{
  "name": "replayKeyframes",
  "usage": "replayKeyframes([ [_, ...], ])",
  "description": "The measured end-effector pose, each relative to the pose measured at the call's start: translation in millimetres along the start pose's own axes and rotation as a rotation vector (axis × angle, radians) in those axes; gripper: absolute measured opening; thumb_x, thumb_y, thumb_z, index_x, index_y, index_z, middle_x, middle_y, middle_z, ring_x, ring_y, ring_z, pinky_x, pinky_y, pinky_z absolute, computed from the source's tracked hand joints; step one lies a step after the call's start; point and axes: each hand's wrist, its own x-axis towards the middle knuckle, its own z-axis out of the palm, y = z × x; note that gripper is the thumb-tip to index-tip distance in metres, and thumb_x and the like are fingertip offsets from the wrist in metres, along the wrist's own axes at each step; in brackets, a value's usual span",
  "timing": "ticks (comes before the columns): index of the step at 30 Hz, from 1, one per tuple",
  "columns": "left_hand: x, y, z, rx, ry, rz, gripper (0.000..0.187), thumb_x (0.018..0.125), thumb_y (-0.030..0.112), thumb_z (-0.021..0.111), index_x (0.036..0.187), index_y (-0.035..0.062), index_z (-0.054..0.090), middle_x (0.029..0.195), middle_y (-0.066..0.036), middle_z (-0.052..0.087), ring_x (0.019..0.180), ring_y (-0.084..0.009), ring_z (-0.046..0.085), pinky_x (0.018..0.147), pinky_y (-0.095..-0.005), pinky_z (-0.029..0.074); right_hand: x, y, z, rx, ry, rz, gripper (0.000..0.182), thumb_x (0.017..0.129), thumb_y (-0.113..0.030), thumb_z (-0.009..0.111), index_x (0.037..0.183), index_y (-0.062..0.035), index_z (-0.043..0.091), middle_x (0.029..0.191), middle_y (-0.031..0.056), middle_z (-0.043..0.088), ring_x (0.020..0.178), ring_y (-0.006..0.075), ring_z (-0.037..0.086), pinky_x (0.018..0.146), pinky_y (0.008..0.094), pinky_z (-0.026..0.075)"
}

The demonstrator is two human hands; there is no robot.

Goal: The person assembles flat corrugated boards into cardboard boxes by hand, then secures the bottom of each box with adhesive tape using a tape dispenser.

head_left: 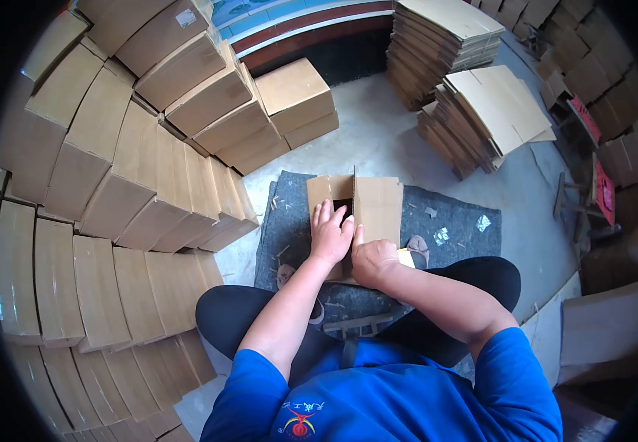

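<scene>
A cardboard box (380,202) stands on the dark mat between my knees, its top flaps partly folded. One flap stands upright near the middle, seen edge-on, beside a dark gap. My left hand (331,234) rests with fingers apart on the left side of the box, over that gap. On the right side, my right hand (374,259) is closed, its index finger stretched along the base of the upright flap. Something pale yellow (406,258) shows beside this hand. What the curled fingers hold is hidden.
Closed cartons (134,177) are stacked high along the left. Flattened cardboard (492,110) lies in piles at the back right. Scraps lie on the dark mat (462,214). Pink-topped stools (603,193) and more boxes stand at the far right.
</scene>
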Motion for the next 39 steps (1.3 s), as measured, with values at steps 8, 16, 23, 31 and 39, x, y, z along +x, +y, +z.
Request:
replayKeyframes([
  [8,50.5,78.2,-17.0,0.161,-0.236,-0.49,0.064,0.096,0.061,0.042,0.126,0.0091,0.065,0.147,-0.01,0.046,0.142,-0.0295,0.025,0.117,-0.0536,0.017,-2.1,-1.4,6.8,-0.001,0.03,0.098,0.073,0.091,-0.018,0.052,0.149,0.0144,0.022,0.093,0.0146,0.075,0.08,0.0262,0.074,0.071,0.0401,0.057],
  [16,53.4,61.0,-16.8,0.108,-0.326,-0.472,0.069,0.098,0.063,0.036,0.121,0.0069,0.068,0.14,-0.006,0.056,0.146,-0.0332,0.02,0.117,-0.0524,0.017,-10.1,4.1,34.5,-0.002,0.183,0.039,0.075,0.09,-0.016,0.054,0.152,0.0091,0.021,0.083,0.0135,0.074,0.072,0.0252,0.073,0.066,0.0396,0.055],
  [23,43.6,-5.2,12.1,0.047,-0.044,-0.074,0.054,0.099,0.048,0.046,0.109,-0.0005,0.068,0.128,-0.016,0.062,0.134,-0.0312,0.041,0.112,-0.0476,0.029,-3.6,-3.3,45.9,-0.081,0.118,-0.002,0.073,0.091,-0.015,0.052,0.153,0.0076,0.02,0.083,0.0139,0.074,0.07,0.0253,0.072,0.063,0.0397,0.054],
  [31,31.1,0.9,13.9,0.16,0.253,0.11,0.054,0.088,0.026,0.07,0.134,0.0026,0.054,0.147,-0.016,0.045,0.132,-0.0343,0.044,0.112,-0.0441,0.035,-8.1,-3.4,51.9,-0.013,0.045,-0.061,0.074,0.09,-0.027,0.056,0.153,0.0005,0.028,0.077,0.0125,0.073,0.065,0.0282,0.072,0.06,0.0438,0.055],
  [39,5.7,-2.8,-9.0,0.423,0.021,0.161,0.055,0.094,0.029,0.061,0.143,0.0093,0.048,0.156,-0.011,0.036,0.145,-0.0281,0.031,0.119,-0.047,0.021,-8.9,-2.8,48.0,-0.018,0.054,-0.088,0.066,0.09,-0.013,0.051,0.151,0.0039,0.031,0.081,0.0131,0.074,0.068,0.0274,0.073,0.059,0.0417,0.055],
])
